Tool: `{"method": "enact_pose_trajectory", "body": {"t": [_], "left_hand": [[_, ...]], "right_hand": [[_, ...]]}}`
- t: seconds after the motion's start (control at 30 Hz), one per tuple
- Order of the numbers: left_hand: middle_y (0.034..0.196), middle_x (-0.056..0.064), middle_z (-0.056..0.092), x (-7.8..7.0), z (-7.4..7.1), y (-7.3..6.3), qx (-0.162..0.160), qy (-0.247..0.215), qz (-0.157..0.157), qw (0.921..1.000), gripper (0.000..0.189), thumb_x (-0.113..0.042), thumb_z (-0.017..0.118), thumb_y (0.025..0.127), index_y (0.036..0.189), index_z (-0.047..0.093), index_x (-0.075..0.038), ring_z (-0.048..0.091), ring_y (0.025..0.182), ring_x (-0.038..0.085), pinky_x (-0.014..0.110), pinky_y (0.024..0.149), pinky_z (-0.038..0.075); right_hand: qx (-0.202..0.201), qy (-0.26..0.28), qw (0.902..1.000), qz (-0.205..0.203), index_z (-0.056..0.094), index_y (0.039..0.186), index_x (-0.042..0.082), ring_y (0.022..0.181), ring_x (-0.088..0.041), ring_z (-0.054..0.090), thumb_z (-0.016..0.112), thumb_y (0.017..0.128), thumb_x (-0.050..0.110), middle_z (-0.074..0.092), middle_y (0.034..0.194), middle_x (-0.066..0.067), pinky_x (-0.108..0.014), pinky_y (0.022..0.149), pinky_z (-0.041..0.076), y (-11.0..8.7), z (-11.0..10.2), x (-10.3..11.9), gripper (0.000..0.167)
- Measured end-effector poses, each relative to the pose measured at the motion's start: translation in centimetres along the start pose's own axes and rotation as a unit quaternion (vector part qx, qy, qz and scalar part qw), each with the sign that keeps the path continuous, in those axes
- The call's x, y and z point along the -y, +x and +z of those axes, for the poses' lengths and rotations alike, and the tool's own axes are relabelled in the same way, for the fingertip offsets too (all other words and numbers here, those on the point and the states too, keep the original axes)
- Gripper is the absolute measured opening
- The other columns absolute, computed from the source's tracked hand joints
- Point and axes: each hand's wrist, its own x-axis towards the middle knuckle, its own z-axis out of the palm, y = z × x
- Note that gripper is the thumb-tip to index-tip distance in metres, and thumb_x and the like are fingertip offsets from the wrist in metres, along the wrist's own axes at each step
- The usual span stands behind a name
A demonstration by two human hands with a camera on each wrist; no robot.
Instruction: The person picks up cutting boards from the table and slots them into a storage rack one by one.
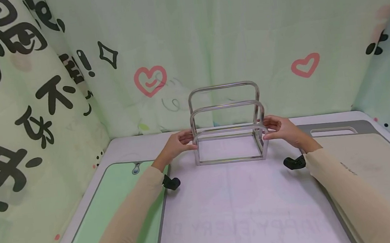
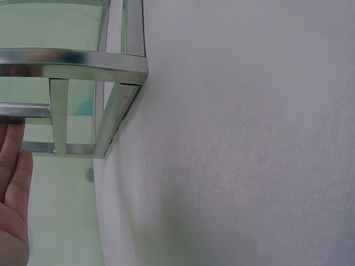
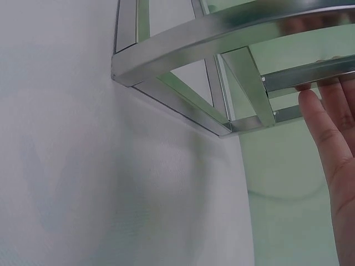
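A shiny metal rack (image 1: 232, 160) with three upright hoops, one behind another, stands at the back of the table. My left hand (image 1: 183, 141) holds its left side, thumb toward the front hoop and fingers farther back. On the opposite side my right hand (image 1: 280, 130) grips the frame in much the same way. In the left wrist view, fingers (image 2: 19, 177) reach up to a side bar of the rack (image 2: 72, 64). The right wrist view has fingertips (image 3: 310, 102) against the bar of the rack (image 3: 183, 44), their far ends partly hidden behind it.
A green cutting board (image 1: 118, 208) lies on the left of the pale table (image 1: 232, 204). To the right is a beige board (image 1: 375, 174) with a grey handle end, partly under my right sleeve. A printed curtain (image 1: 230, 46) hangs behind and along both sides.
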Motion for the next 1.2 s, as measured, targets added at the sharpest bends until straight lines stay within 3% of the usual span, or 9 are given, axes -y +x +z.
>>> {"method": "enact_pose_trajectory", "body": {"t": [0.23,0.47,0.6,0.7,0.83,0.93,1.0,1.07,1.2], "left_hand": [[0.133,0.018,0.055,0.2,0.2,0.0,-0.002,0.008,0.019,0.9998,0.061,-0.005,0.073,0.080,0.135,0.047,0.000,0.052,0.125,0.028,0.036,0.105,0.043],[0.134,0.019,0.055,0.1,0.2,0.0,-0.002,0.008,0.025,0.9996,0.061,-0.006,0.073,0.080,0.135,0.046,0.000,0.052,0.126,0.028,0.036,0.105,0.043],[0.135,0.019,0.053,0.2,0.3,-0.1,-0.001,0.006,0.024,0.9997,0.061,-0.007,0.072,0.080,0.135,0.046,0.001,0.050,0.127,0.029,0.039,0.106,0.041],[0.136,0.020,0.052,0.1,0.3,-0.2,0.004,0.002,0.030,0.9995,0.061,-0.005,0.072,0.081,0.136,0.045,0.001,0.048,0.129,0.030,0.042,0.108,0.038],[0.139,0.018,0.050,0.3,0.2,-0.5,0.011,0.022,0.047,0.9986,0.064,-0.009,0.071,0.082,0.139,0.043,-0.002,0.046,0.131,0.029,0.042,0.110,0.036],[0.141,0.016,0.048,0.5,0.1,-0.9,0.012,0.041,0.061,0.9972,0.066,-0.012,0.070,0.084,0.142,0.040,-0.005,0.044,0.133,0.028,0.041,0.112,0.034],[0.142,0.015,0.047,0.5,0.0,-1.3,0.009,0.047,0.068,0.9965,0.066,-0.014,0.069,0.085,0.143,0.039,-0.007,0.043,0.134,0.028,0.040,0.112,0.033],[0.143,0.015,0.046,0.5,-0.1,-1.7,0.004,0.051,0.076,0.9957,0.066,-0.014,0.069,0.085,0.143,0.038,-0.007,0.042,0.134,0.028,0.041,0.113,0.032],[0.143,0.015,0.046,0.3,-0.3,-2.2,-0.010,0.063,0.088,0.9940,0.065,-0.013,0.068,0.086,0.143,0.038,-0.007,0.042,0.134,0.028,0.041,0.113,0.032]], "right_hand": [[0.003,-0.004,1.0000,0.000,0.033,0.138,-0.006,0.100,0.013,0.049,0.070,0.083,0.009,0.047,0.123,-0.001,-0.005,0.083,0.044,0.0,-0.1,0.0,0.068],[0.005,0.007,1.0000,0.000,0.032,0.138,-0.007,0.103,0.009,0.049,0.069,0.083,0.009,0.048,0.119,0.006,-0.005,0.083,0.044,0.1,-0.1,-0.2,0.068],[0.008,0.012,0.9999,0.007,0.030,0.140,-0.005,0.107,0.006,0.048,0.068,0.084,0.009,0.047,0.128,-0.004,-0.005,0.085,0.043,-0.1,0.0,-0.2,0.069],[0.010,-0.003,0.9998,0.016,0.027,0.143,-0.003,0.122,-0.010,0.047,0.067,0.086,0.011,0.040,0.141,-0.018,-0.018,0.096,0.046,-0.2,-0.1,-0.3,0.071],[0.016,-0.015,0.9994,0.025,0.019,0.147,-0.002,0.136,-0.038,0.033,0.064,0.088,0.011,0.029,0.149,-0.025,-0.042,0.109,0.035,-0.4,-0.1,-0.3,0.076],[0.020,-0.008,0.9995,0.024,0.016,0.148,-0.003,0.137,-0.042,0.029,0.064,0.088,0.010,0.025,0.151,-0.026,-0.032,0.106,0.039,-0.7,-0.2,-0.2,0.078],[0.020,-0.006,0.9996,0.018,0.017,0.148,-0.002,0.136,-0.035,0.035,0.065,0.088,0.011,0.026,0.151,-0.026,-0.018,0.099,0.043,-0.9,-0.3,-0.2,0.078],[0.017,-0.002,0.9998,0.009,0.020,0.148,-0.002,0.130,-0.019,0.046,0.066,0.087,0.012,0.027,0.150,-0.026,-0.008,0.090,0.043,-1.1,-0.3,-0.1,0.077],[0.008,0.010,0.9998,-0.015,0.025,0.146,-0.001,0.108,0.013,0.049,0.066,0.088,0.014,0.030,0.148,-0.027,-0.006,0.085,0.045,-1.5,-0.6,0.3,0.073]]}}
